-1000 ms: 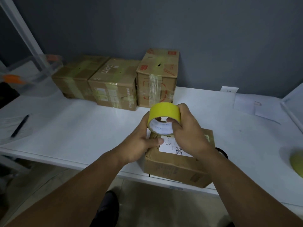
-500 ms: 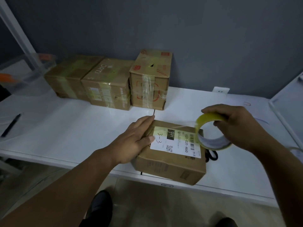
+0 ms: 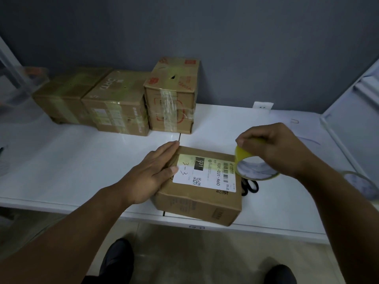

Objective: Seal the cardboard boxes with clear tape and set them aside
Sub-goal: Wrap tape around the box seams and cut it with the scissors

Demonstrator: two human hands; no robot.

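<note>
A cardboard box [image 3: 196, 203] with a white shipping label lies at the front edge of the white table [image 3: 82, 160]. My left hand [image 3: 153, 173] presses flat on the box's left top edge, fingers straight. My right hand [image 3: 272, 149] grips a yellowish tape roll [image 3: 254, 169] at the box's right end. A strip of tape runs from the roll across the box top toward my left hand.
Three taped cardboard boxes [image 3: 172, 95] stand in a row against the grey wall at the back left. Black scissors [image 3: 249, 186] lie just right of the box. Another tape roll [image 3: 361, 184] sits at the far right. White panel [image 3: 348, 124] leans at right.
My right hand has carried the roll right and slightly down, drawing tape across the box top. My left hand stays pressed on the left edge. The camera moved a little closer.
</note>
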